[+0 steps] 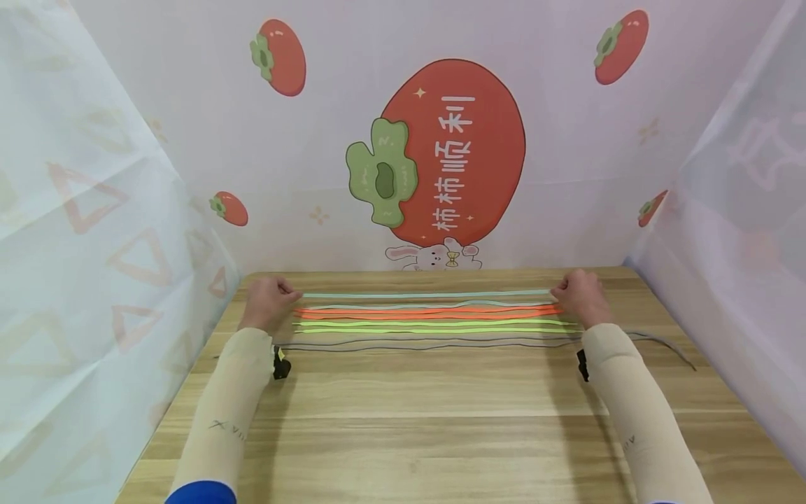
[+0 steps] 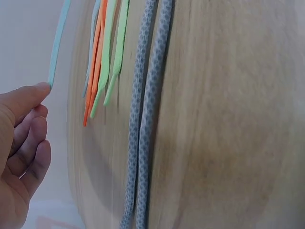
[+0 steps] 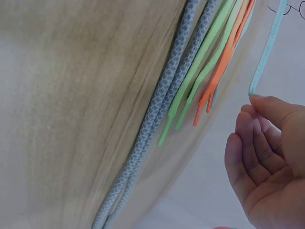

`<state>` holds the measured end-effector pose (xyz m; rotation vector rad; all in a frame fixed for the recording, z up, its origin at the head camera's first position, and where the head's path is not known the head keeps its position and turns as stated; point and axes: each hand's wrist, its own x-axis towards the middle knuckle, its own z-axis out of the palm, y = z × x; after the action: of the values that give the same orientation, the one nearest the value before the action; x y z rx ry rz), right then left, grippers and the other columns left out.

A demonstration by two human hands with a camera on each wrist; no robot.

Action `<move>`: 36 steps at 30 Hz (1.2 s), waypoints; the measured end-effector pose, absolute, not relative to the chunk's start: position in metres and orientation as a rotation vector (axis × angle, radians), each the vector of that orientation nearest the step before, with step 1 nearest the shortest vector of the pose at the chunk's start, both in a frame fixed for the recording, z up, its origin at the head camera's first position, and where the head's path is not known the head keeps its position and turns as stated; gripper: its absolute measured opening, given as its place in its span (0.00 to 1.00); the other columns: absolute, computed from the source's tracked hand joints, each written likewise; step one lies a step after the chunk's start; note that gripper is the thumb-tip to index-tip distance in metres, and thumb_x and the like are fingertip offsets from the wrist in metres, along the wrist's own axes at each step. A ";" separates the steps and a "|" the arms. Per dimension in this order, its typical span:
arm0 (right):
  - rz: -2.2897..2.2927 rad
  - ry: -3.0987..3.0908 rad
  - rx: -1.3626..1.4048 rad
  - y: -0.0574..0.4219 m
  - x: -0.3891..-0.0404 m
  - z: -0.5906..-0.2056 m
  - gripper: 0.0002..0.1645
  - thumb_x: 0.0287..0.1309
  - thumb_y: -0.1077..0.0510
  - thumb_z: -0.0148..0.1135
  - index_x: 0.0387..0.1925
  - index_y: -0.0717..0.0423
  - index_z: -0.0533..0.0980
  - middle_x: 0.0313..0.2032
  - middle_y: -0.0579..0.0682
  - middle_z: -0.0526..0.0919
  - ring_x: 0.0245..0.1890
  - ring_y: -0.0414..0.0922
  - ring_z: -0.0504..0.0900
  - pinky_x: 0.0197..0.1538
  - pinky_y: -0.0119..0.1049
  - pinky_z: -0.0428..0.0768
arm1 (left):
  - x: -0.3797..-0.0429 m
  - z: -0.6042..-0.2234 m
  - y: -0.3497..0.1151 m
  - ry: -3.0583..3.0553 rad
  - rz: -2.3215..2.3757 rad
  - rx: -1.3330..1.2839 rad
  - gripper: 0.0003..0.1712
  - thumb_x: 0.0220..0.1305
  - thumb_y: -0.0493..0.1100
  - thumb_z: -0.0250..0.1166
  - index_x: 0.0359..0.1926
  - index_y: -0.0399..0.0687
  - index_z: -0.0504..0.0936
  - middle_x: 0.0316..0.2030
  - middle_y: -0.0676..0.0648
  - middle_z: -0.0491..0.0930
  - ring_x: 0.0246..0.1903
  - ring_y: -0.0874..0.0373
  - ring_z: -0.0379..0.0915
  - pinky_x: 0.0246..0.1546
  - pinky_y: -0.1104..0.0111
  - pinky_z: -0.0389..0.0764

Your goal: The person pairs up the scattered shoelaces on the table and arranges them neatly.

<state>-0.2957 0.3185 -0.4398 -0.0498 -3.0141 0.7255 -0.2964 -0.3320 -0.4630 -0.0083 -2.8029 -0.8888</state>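
A light blue shoelace (image 1: 428, 295) is stretched straight between both hands near the table's back edge. My left hand (image 1: 269, 302) pinches its left end between thumb and forefinger, as the left wrist view shows at the lace (image 2: 58, 45). At the other end, my right hand (image 1: 582, 297) pinches the lace (image 3: 268, 52) the same way. Just nearer to me lies another light blue shoelace (image 1: 478, 303), then orange shoelaces (image 1: 428, 313), green shoelaces (image 1: 428, 330) and two grey patterned laces (image 2: 155, 81), all running left to right.
The wooden table (image 1: 415, 434) reaches toward me below the laces. A printed backdrop (image 1: 327, 126) with persimmon pictures stands behind it. White patterned sheets (image 1: 107, 231) close off the left and right sides. Each forearm wears a beige sleeve (image 1: 220, 406) with a black wrist camera.
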 end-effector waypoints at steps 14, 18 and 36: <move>0.675 -3.046 -0.018 0.314 -0.302 -0.440 0.27 0.69 0.62 0.62 0.14 0.51 0.65 0.14 0.43 0.64 0.18 0.40 0.63 0.23 0.35 0.65 | -0.302 -0.464 -0.319 -2.869 -0.899 0.084 0.10 0.69 0.44 0.72 0.32 0.42 0.89 0.32 0.43 0.87 0.32 0.50 0.81 0.35 0.61 0.82; 0.679 -3.052 -0.001 0.313 -0.304 -0.441 0.26 0.69 0.62 0.62 0.14 0.52 0.66 0.15 0.44 0.67 0.18 0.40 0.65 0.24 0.35 0.67 | -0.303 -0.465 -0.318 -2.879 -0.894 0.091 0.10 0.69 0.44 0.72 0.33 0.41 0.89 0.31 0.43 0.87 0.32 0.51 0.81 0.34 0.61 0.82; 0.725 -3.070 -0.032 0.312 -0.306 -0.445 0.15 0.73 0.63 0.58 0.31 0.68 0.82 0.24 0.54 0.80 0.22 0.44 0.74 0.27 0.36 0.73 | -0.302 -0.465 -0.322 -2.907 -0.926 0.037 0.11 0.74 0.43 0.66 0.43 0.38 0.90 0.42 0.36 0.89 0.41 0.45 0.84 0.41 0.55 0.85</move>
<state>-0.3056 0.3118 -0.4448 -0.0318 -3.0701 0.7250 -0.3022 -0.3218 -0.4648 0.0371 -2.9067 -0.9257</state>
